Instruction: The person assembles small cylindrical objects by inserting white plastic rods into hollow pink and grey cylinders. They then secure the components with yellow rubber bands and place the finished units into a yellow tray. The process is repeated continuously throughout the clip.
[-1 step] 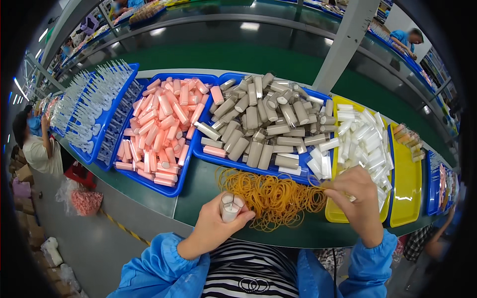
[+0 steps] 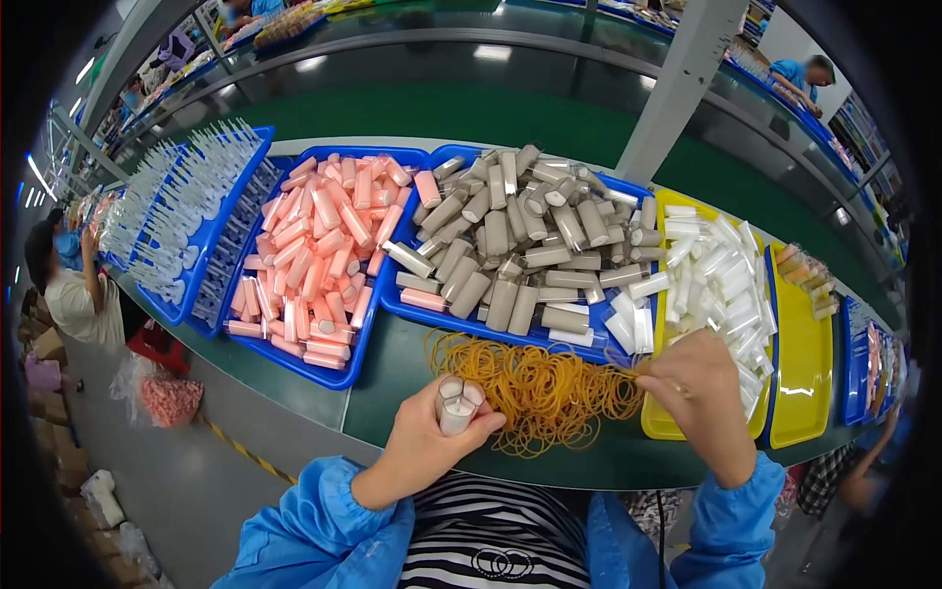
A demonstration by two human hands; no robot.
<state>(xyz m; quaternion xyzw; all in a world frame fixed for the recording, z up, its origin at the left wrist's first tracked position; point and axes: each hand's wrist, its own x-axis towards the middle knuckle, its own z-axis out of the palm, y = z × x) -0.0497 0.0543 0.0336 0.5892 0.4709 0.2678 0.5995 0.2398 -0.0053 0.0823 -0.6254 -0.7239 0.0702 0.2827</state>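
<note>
Blue trays (image 2: 345, 375) of pink tubes (image 2: 319, 245) and grey tubes (image 2: 520, 245); left hand (image 2: 422, 447) fingers around white tubes (image 2: 457, 401), right hand (image 2: 702, 393) fingers pinching rubber bands (image 2: 545, 388).

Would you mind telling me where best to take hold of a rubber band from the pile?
Probably pinch a loop at the right edge of the rubber band pile, coming from the right, where the right hand already is. Strands there stray loose on the green table; the middle is tangled.

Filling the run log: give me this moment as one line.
left hand: holds bundle of tubes upright | right hand: pinching at rubber bands | bands: heaped on green table | trays: pink, grey, white tubes behind
</note>
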